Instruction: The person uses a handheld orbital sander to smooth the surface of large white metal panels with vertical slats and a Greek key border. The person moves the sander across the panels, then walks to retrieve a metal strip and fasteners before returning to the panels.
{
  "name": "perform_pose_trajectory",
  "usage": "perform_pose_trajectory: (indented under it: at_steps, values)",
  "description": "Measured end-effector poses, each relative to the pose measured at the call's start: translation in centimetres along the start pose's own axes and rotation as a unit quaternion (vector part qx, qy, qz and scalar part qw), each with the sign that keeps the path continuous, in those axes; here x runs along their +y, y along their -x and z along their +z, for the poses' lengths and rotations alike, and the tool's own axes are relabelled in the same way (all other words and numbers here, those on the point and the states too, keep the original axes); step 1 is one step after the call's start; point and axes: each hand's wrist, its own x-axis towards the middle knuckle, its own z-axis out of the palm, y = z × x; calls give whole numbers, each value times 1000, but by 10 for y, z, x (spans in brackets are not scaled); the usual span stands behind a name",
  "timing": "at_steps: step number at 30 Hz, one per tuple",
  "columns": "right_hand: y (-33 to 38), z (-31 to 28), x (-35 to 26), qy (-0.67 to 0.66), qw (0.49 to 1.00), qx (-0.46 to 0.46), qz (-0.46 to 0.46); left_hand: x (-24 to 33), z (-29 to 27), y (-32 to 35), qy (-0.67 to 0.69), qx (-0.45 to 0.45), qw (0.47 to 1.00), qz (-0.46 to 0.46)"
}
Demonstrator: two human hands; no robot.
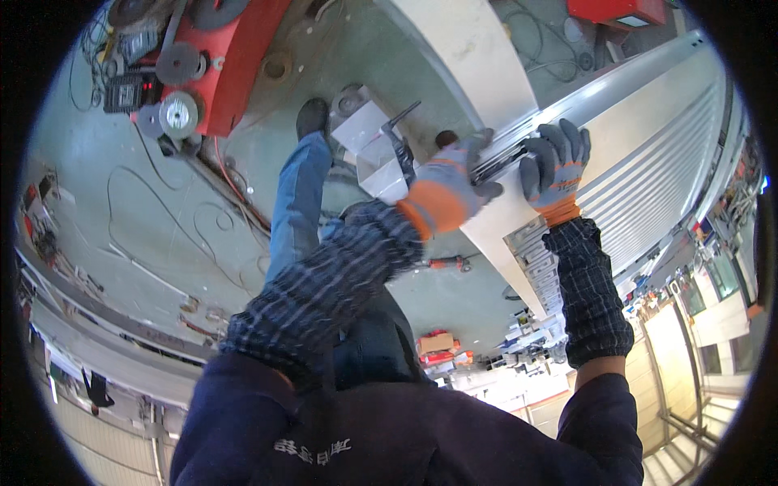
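My left hand (450, 185), in a grey and orange work glove, grips the near end of a dark metal tool (494, 162) that lies along the edge of a long pale panel (648, 121). My right hand (555, 166), in the same kind of glove, presses its fingers over the panel's edge beside the tool. A grey metal rail (616, 81) runs along that edge toward the upper right. Both forearms wear dark checked sleeves.
A second pale board (470, 49) crosses above. A metal clamp and block (369, 134) sit left of my hands. A red machine with several round discs (194, 73) stands on the floor at upper left, with cables (203, 219). My leg in jeans (296, 202) is below.
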Motion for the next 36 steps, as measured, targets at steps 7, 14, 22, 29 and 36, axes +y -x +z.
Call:
perform_pose_trajectory:
  at_steps: [7, 14, 22, 29, 36]
  values:
    - [5, 2, 2, -10, 1000, 12, -9, -89, -45, 147, -32, -82, 973, -211]
    - [8, 8, 5, -5, 1000, 13, -11, -120, -1, 165, -11, -96, 967, -235]
    - [3, 4, 1, -9, 1000, 17, -9, -99, -10, 156, 151, -78, 964, -203]
    - [5, 4, -1, 4, 1000, 18, -23, -91, 10, 145, 304, -53, 919, -247]
    - [12, 8, 3, 15, 998, 22, -57, -100, 36, 130, 237, -10, 955, -179]
